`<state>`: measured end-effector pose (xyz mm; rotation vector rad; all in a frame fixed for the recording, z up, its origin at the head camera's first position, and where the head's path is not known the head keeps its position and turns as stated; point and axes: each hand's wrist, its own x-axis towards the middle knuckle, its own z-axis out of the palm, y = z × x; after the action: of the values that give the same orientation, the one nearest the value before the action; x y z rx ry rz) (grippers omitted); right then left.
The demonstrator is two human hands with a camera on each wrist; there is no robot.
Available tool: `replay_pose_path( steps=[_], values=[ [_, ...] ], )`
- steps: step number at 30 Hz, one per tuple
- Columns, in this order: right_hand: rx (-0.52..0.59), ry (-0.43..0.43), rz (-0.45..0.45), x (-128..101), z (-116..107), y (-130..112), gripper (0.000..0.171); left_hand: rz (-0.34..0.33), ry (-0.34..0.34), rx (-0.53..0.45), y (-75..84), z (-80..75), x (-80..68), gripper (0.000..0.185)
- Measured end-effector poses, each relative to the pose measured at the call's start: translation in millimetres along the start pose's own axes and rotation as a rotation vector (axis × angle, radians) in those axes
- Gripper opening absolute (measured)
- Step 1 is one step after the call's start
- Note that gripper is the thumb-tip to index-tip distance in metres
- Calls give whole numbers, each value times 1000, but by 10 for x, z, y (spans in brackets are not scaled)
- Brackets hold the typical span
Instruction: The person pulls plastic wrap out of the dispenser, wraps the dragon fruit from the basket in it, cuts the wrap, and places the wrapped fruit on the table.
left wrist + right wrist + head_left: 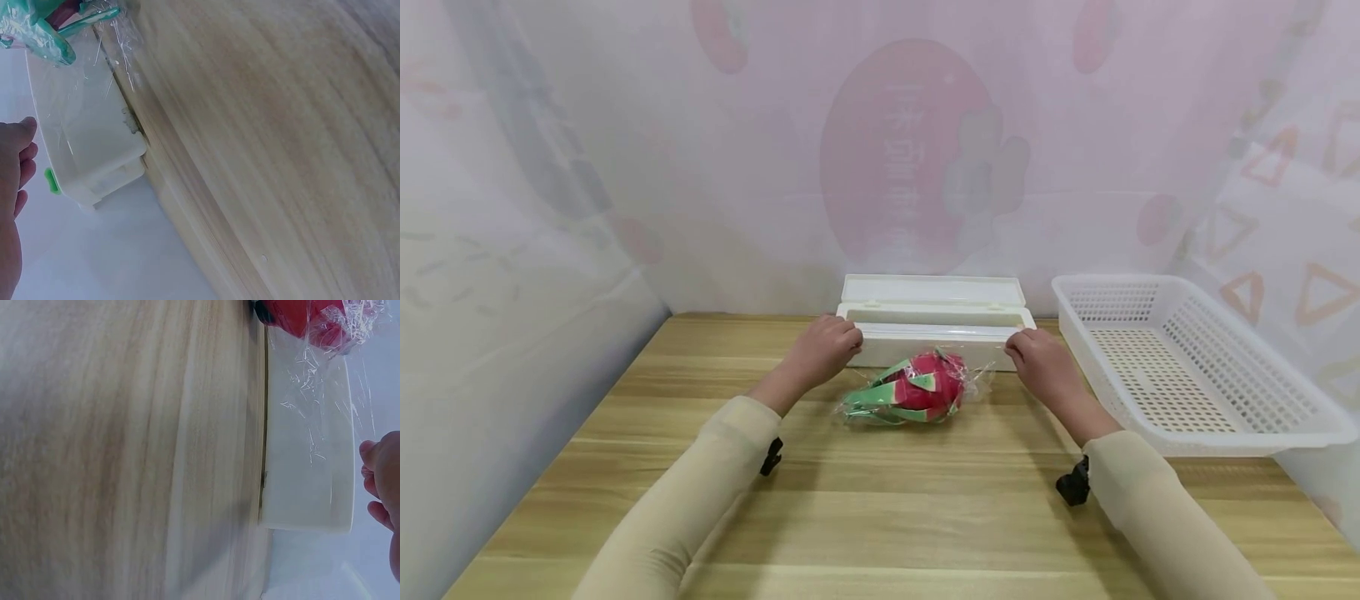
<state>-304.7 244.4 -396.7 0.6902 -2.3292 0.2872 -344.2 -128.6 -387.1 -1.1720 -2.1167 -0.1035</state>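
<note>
Lying crosswise, dragon fruit (917, 389) (leaves leftward); both hands (822, 350) pinch film (977, 377).

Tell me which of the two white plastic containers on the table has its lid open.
The long narrow wrap dispenser box behind the dragon fruit, lid tipped back. The perforated basket at right has no lid.

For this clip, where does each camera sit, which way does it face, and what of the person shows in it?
Head: looks forward and down at the wooden table; shows both sleeved forearms, the left hand and right hand at the white wrap dispenser box.
Left wrist: looks along the table past the left fingers at one box end.
Right wrist: looks along the table past the right fingers at the other end.
Shared: all three show the box, cling film and wrapped dragon fruit.
</note>
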Motion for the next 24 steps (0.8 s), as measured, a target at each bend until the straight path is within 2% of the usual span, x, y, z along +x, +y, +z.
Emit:
replay_pose_path(
  steps=[6, 11, 17, 24],
  values=[
    [-8, -24, 6, -32, -27, -5, 7, 14, 5, -22, 11, -37, -32, 16],
    [-12, -9, -11, -64, -54, -16, 8, 16, 0, -50, 39, -71, -66, 18],
    [-19, 2, -25, -116, -64, -33, 9, 20, -48, -71, 97, -108, -117, 17],
    [-12, -11, -36, -175, -48, -34, 11, 26, -69, -94, 159, -118, -174, 17]
  ],
)
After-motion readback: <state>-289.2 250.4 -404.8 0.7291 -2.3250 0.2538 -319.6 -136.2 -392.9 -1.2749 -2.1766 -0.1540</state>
